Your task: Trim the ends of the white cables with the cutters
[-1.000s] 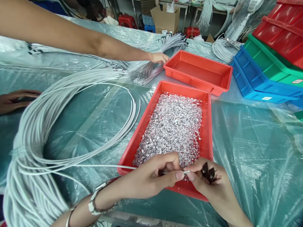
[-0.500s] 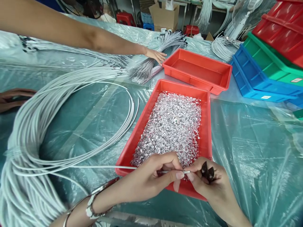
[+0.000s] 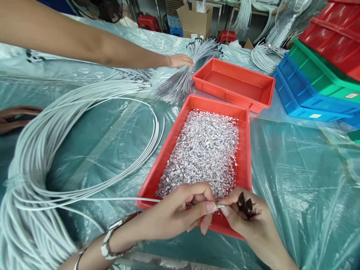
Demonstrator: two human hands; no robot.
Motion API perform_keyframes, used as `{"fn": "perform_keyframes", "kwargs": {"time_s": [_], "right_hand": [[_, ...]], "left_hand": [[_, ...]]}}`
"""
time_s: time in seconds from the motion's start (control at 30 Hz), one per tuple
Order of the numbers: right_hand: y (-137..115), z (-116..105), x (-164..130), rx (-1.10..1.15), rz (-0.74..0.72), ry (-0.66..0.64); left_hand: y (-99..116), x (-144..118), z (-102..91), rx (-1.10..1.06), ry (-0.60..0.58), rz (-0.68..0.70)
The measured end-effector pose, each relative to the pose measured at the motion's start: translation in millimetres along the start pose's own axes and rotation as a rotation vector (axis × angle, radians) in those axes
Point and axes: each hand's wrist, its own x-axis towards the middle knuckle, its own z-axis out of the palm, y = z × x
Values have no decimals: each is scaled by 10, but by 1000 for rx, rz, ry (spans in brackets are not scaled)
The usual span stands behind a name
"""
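a person's two bare hands meet at the near edge of a red tray [image 3: 165,153] heaped with small silver metal pieces [image 3: 202,150]. the left hand [image 3: 177,213] is closed in a pinch around the end of a single white wire [image 3: 118,199], thumb and forefinger pressing it just short of its tip. the right hand [image 3: 247,217] is closed too, its fingertips touching the wire's tip and seemingly holding one of the silver pieces there, though the piece is too small to make out. the wire runs away to the left of the hands, across a surface [image 3: 295,180] covered in clear plastic sheeting, into a big looped bundle of white wires [image 3: 36,157].

beyond the hands sits an empty red tray [image 3: 236,80], and to the far right lies a leaning stack of blue, green and red bins [image 3: 317,67]. another person's arm reaches across the far side, its hand [image 3: 180,60] resting on a fan of grey wire ends [image 3: 180,82].

judging from this, the chief risk is the tiny piece slipping from the right fingertips, since the grip area is so small; it would drop back among the heap or onto the slippery sheeting. the wire tip could also bend if pushed off-centre. the long wire drags against the bundle, so a tug from that side might pull it out of the left pinch. the wrists also lean near the tray's rim and could tip it.
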Motion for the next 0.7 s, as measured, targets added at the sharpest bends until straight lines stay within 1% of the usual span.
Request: {"fn": "perform_keyframes", "kwargs": {"time_s": [0.2, 0.33, 0.5, 0.63, 0.7], "right_hand": [[-24, -7, -3, 14, -8, 1], [-9, -27, -1, -34, -43, -23], [41, -87, 11, -146, -140, -87], [38, -130, 30, -213, -216, -186], [21, -140, 36, -220, -250, -216]], "left_hand": [[8, 3, -14, -10, -31, -18], [5, 4, -20, -25, -57, -10], [28, 5, -22, -25, -62, -26], [47, 0, -38, -42, -107, -65], [46, -3, -48, -49, -125, -76]]}}
